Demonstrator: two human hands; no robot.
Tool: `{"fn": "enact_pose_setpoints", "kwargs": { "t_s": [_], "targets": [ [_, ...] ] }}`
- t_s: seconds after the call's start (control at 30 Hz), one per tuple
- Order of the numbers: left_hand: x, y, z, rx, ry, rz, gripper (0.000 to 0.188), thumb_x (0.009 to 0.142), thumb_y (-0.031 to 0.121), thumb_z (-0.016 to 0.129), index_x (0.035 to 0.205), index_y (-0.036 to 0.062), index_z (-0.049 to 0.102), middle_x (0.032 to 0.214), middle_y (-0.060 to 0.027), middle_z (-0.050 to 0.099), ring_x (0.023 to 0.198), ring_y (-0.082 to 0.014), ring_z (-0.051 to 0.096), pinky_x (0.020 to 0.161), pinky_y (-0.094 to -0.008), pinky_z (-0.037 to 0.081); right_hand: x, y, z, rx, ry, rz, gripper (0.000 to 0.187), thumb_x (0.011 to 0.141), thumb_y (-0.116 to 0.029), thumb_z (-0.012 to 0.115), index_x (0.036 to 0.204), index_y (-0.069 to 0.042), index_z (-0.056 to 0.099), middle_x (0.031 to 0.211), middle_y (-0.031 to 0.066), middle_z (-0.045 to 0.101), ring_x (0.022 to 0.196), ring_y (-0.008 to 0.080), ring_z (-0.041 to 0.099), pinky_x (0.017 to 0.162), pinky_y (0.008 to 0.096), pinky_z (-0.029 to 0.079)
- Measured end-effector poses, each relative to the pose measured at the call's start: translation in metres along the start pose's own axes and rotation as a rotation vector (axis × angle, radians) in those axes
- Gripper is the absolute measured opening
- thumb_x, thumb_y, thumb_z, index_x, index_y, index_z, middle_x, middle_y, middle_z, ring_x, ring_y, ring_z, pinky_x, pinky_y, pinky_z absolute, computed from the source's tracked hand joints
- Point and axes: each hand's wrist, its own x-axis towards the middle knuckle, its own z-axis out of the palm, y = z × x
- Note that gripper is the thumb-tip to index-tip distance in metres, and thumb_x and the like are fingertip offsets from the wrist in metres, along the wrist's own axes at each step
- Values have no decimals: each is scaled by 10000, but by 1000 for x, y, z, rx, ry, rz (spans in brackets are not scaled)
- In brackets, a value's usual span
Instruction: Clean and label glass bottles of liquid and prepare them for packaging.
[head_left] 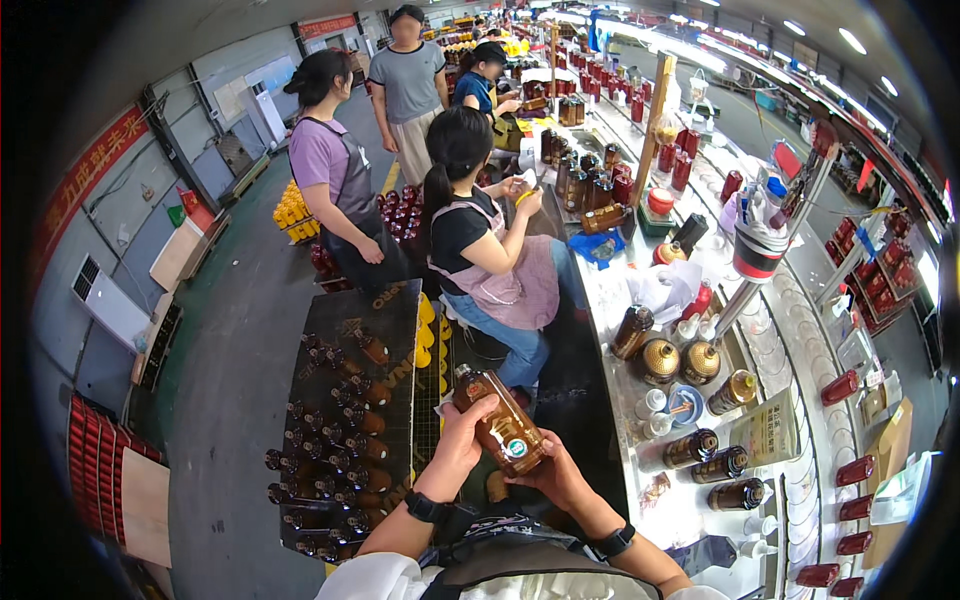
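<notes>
A brown bottle (505,418) with a dark cap and a round green-and-white label lies tilted between both my hands. Around its upper left side closes my left hand (465,435), thumb across the front. My right hand (556,472) grips the lower right end, with some fingers hidden beneath it. To my left stands a dark crate (310,385) holding several similar brown bottles (345,440). On the bench (640,480) at my right are more dark bottles (690,448), gold textured domed containers (661,361) and a small blue-rimmed dish (685,404).
A seated person (490,230) in a pink apron works just ahead, and a person (335,170) in a purple top stands beyond. Past the bench runs a conveyor (810,400) with red bottles (855,472). A metal post (740,305) carries a striped bucket (760,250).
</notes>
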Motion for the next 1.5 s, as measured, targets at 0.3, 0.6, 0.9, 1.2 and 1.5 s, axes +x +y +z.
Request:
{"fn": "enact_pose_setpoints", "kwargs": {
  "t_s": [0.3,0.6,0.9,1.2,1.5],
  "targets": [
    [6,-10,-1,18,42,-6,469,816,81,760,1204,41,499,1105,-82,619,1000,-190,629,863,-361,535,-4,-2,-3,17,14,-15,604,926,-453,587,1358,-100,354,1345,142,466,1210,343,549,941,609,511],
    [28,-28,-24,-3,4,-15,566,779,47,792,1170,30,383,1104,-114,592,991,-205,643,869,-366,554,-5,-2,-5,6,23,-29,573,952,-445,551,1364,-90,372,1344,144,482,1202,328,559,942,590,517],
    [28,-26,-29,-40,10,-22,584,779,48,792,1181,39,369,1100,-115,592,971,-211,654,849,-393,569,0,3,-4,11,6,-18,565,952,-432,554,1366,-90,378,1338,148,488,1200,332,560,941,590,518],
    [36,-45,-40,0,23,28,279,854,44,675,1122,-1,611,1027,-149,693,924,-263,706,836,-439,595,-4,6,-4,6,41,-22,566,945,-436,565,1360,-95,386,1324,146,501,1184,336,570,935,601,516],
    [44,-52,-45,-3,10,-7,271,884,51,654,1144,-9,611,1053,-163,692,938,-277,703,847,-441,591,-6,7,-6,-1,44,-34,574,944,-457,556,1365,-103,392,1328,144,502,1188,330,571,933,596,517]
  ]
}}
